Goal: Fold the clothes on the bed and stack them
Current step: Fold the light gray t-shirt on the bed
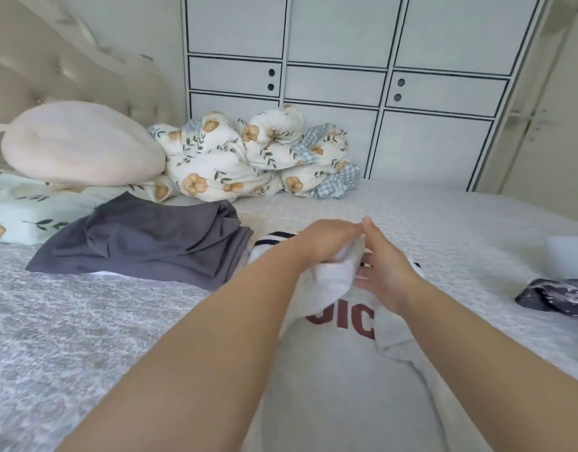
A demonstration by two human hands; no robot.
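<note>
— From the head camera, where does the sweatshirt (343, 380) lie?

— Flat on the bed (95, 321), straight in front of the person, pale grey with dark red letters across the chest. Its far end, the part with the black-striped trim, is bunched up.

— And the hands?

— The left hand (323, 239) has its fingers curled round that bunched white cloth at the far end of the sweatshirt. The right hand (383, 272) is just beside it, touching the same fold with fingers fairly straight, more pressing than gripping, I'd say, though the fingertips are partly hidden.

— What could spoil it?

— The fold looks lumpy to me. If the left hand pulls the wad over without the right hand smoothing it, the cloth may crease and the finished bundle would sit crooked. One sleeve edge lies rucked just right of the letters; folded in like that, it could bulge.

— Anything close by?

— The grey folded clothes (150, 243) lie just left of the sweatshirt, almost touching its far corner. A careless sweep of the left arm might drag them askew. A dark patterned garment (555, 296) waits well to the right of the sweatshirt, and the flowered quilt (251, 154) is heaped beyond it.
</note>
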